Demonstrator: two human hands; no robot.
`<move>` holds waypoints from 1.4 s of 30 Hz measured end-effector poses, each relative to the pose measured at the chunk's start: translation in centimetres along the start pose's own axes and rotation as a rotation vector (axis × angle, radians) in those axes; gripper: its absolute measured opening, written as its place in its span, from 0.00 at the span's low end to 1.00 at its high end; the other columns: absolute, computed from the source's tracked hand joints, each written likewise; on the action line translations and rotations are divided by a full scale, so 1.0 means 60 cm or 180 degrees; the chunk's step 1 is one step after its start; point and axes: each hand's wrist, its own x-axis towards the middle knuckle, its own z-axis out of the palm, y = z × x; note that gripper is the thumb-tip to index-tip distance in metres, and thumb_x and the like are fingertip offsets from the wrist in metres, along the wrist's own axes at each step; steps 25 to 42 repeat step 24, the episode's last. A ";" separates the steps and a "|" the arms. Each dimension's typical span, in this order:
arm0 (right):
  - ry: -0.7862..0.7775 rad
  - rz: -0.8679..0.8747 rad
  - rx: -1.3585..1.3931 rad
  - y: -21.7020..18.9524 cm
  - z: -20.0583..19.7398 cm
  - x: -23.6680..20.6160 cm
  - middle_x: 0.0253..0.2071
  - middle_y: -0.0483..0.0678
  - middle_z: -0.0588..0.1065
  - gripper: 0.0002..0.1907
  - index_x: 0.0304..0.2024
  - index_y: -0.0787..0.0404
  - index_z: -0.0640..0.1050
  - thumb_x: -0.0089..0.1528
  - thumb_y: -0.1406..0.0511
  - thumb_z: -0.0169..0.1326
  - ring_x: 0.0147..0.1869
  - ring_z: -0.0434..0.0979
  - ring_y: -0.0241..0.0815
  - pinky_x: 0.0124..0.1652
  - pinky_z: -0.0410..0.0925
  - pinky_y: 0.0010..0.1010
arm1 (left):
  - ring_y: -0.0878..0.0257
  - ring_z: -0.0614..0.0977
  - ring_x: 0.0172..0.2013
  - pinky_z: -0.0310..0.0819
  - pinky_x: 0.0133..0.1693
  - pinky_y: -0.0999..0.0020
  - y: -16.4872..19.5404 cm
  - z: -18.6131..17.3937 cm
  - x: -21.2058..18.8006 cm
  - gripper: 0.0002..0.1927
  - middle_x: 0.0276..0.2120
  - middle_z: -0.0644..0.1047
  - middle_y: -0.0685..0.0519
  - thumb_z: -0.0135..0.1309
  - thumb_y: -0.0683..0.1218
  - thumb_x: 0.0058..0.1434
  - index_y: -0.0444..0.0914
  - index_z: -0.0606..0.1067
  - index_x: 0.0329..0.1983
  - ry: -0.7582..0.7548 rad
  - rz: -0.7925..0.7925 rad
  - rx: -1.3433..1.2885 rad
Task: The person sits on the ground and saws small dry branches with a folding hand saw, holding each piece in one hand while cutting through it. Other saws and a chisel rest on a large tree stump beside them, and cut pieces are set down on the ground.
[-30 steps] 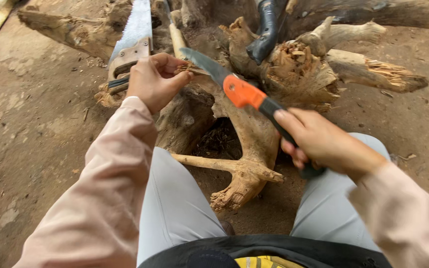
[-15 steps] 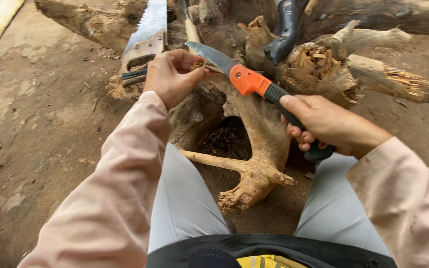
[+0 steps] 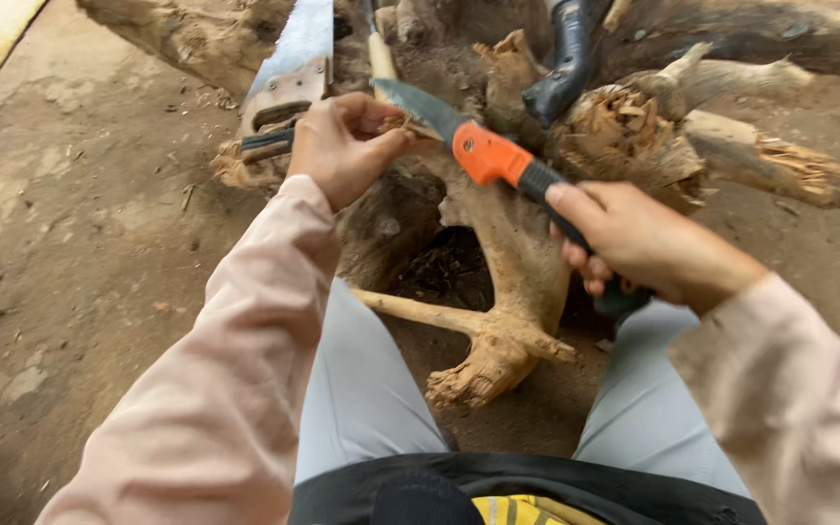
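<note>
While the right hand (image 3: 648, 243) grips the orange-and-black handle of the pruning saw (image 3: 493, 160), its blade points toward 10 o'clock onto the root stump (image 3: 507, 262). Left hand (image 3: 342, 146) is closed on a wood piece at the blade tip. Handsaw (image 3: 289, 68) lies at 11 o'clock.

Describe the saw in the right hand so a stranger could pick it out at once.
Start at the big gnarled brown tree root on the dirt ground. Across its top lies the curved grey-bladed pruning saw, gripped by the right hand. Its bright orange and black handle distinguishes it from the broad straight handsaw lying left.
</note>
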 end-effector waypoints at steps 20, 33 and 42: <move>0.0146 0.0702 -0.0206 0.074 -0.103 -0.033 0.14 0.49 0.56 0.28 0.35 0.64 0.70 0.73 0.47 0.41 0.12 0.51 0.42 0.16 0.53 0.39 | 0.71 0.86 0.36 0.80 0.42 0.76 -0.008 -0.005 0.010 0.16 0.35 0.86 0.53 0.66 0.47 0.54 0.34 0.82 0.43 -0.0068 0.0101 0.0155; 0.0111 0.0635 0.0065 0.146 -0.148 -0.038 0.14 0.49 0.60 0.24 0.42 0.62 0.68 0.74 0.47 0.42 0.11 0.53 0.41 0.13 0.56 0.38 | 0.71 0.86 0.35 0.81 0.41 0.75 0.001 -0.007 0.007 0.17 0.35 0.86 0.52 0.66 0.47 0.54 0.34 0.82 0.44 -0.0051 0.0033 0.0229; 0.0111 0.0635 0.0065 0.146 -0.148 -0.038 0.14 0.49 0.60 0.24 0.42 0.62 0.68 0.74 0.47 0.42 0.11 0.53 0.41 0.13 0.56 0.38 | 0.71 0.86 0.35 0.81 0.41 0.75 0.001 -0.007 0.007 0.17 0.35 0.86 0.52 0.66 0.47 0.54 0.34 0.82 0.44 -0.0051 0.0033 0.0229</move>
